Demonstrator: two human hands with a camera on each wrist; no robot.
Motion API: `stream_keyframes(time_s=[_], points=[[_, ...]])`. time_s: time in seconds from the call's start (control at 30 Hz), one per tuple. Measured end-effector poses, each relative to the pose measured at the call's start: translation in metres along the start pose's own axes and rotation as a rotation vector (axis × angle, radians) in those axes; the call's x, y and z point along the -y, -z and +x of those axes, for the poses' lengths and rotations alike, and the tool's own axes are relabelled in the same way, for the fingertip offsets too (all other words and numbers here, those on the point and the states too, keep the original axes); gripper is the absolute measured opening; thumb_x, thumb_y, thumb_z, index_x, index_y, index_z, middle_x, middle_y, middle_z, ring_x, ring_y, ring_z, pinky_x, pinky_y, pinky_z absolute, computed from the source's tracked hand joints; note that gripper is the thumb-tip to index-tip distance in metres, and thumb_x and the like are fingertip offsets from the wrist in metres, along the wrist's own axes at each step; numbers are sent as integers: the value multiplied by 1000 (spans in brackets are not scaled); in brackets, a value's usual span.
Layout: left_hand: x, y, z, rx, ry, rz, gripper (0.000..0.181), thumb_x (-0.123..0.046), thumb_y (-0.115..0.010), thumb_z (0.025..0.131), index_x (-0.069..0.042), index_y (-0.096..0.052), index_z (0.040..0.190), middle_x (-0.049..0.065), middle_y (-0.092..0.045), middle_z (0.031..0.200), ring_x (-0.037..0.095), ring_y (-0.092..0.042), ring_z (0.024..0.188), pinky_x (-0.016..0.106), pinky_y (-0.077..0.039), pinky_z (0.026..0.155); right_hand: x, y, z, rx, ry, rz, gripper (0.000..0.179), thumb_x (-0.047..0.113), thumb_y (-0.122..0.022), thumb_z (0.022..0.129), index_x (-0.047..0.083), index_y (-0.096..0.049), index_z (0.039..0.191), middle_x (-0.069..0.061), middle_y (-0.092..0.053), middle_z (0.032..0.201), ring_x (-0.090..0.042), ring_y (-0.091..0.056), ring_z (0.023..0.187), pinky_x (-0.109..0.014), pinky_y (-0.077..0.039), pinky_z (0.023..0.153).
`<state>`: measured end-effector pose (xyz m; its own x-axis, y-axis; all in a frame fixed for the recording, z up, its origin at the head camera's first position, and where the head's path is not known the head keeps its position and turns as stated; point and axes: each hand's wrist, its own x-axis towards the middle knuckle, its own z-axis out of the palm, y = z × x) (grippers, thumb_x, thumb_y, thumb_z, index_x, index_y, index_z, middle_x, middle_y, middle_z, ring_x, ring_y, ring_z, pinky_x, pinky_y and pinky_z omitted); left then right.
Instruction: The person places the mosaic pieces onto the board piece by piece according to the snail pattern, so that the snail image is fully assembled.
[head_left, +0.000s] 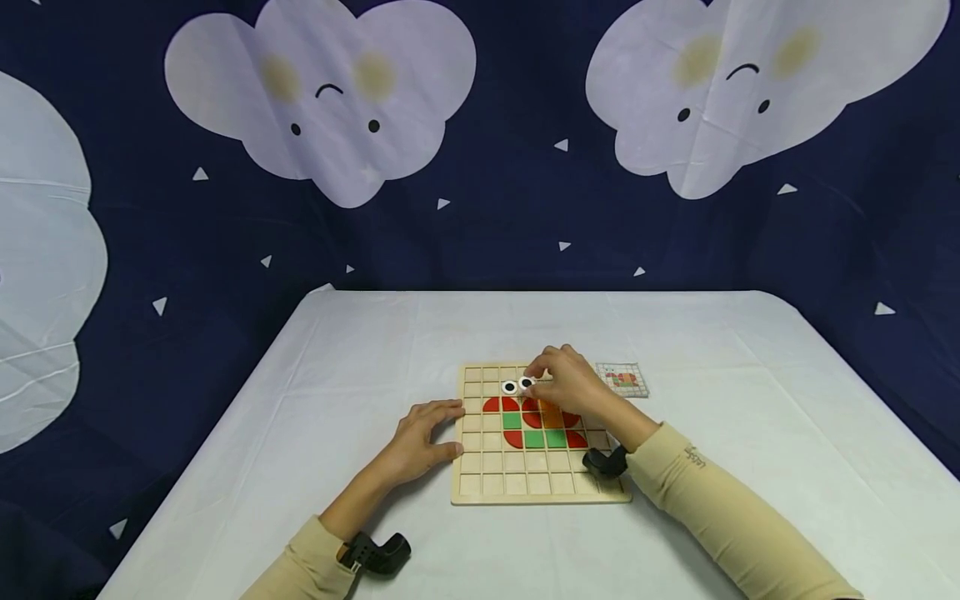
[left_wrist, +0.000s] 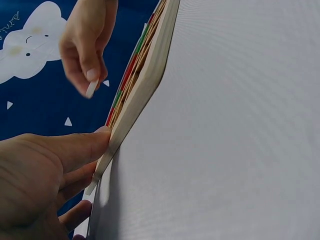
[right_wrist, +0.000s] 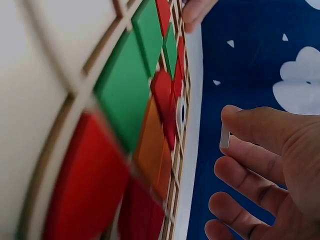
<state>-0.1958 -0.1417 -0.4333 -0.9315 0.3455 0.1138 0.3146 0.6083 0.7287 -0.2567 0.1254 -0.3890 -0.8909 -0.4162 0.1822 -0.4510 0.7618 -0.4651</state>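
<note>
A wooden grid board (head_left: 480,485) lies on the table, with red, green and orange pieces set in its squares. My right hand (head_left: 570,385) is over the board's far part and pinches a white eye tile (head_left: 527,382) with a black pupil between thumb and index finger. In the right wrist view that eye tile (right_wrist: 225,138) shows edge-on, raised off the board. Just left of it, another eye tile (head_left: 509,387) sits in the grid. At the board's left edge rests my left hand (head_left: 422,440), fingers extended, thumb and fingertips touching the wooden rim.
Beside the board's far right corner lies a small picture card (head_left: 622,381) with a gridded design in similar colours. A white cloth covers the table (head_left: 375,350). Behind it hangs a dark blue curtain (head_left: 510,233) with clouds.
</note>
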Motion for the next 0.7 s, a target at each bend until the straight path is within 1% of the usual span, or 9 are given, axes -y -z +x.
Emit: stream_keyframes(time_s=[0.17, 0.33, 0.47, 0.7], points=[[1, 0, 0, 2, 0, 6, 50, -17, -72, 81, -9, -58, 128, 3, -50, 141, 30, -37, 131, 56, -21, 108, 10, -11, 12, 28, 20, -16, 22, 24, -71, 83, 13, -72, 101, -2, -64, 97, -22, -50, 93, -45, -39, 89], [1, 0, 0, 4, -1, 10, 49, -17, -73, 81, -10, -58, 127, 2, -50, 141, 30, -37, 131, 56, -21, 108, 20, -18, 21, 66, -8, -11, 18, 24, -72, 82, 16, -73, 98, 0, -64, 97, -22, -50, 95, -44, -39, 91], [1, 0, 0, 7, 1, 7, 49, -17, -73, 81, -10, -59, 127, 2, -51, 140, 30, -37, 131, 56, -21, 108, 25, -22, 28, 74, -25, -6, 19, 27, -74, 80, 16, -74, 96, 1, -64, 94, -22, -50, 94, -44, -39, 90], [2, 0, 1, 8, 1, 7, 49, -18, -72, 81, -10, -58, 128, 1, -50, 141, 30, -36, 132, 56, -21, 108, 28, -29, 39, 95, -31, -44, 22, 30, -75, 79, 16, -73, 95, 3, -61, 87, -20, -50, 91, -44, -39, 89]])
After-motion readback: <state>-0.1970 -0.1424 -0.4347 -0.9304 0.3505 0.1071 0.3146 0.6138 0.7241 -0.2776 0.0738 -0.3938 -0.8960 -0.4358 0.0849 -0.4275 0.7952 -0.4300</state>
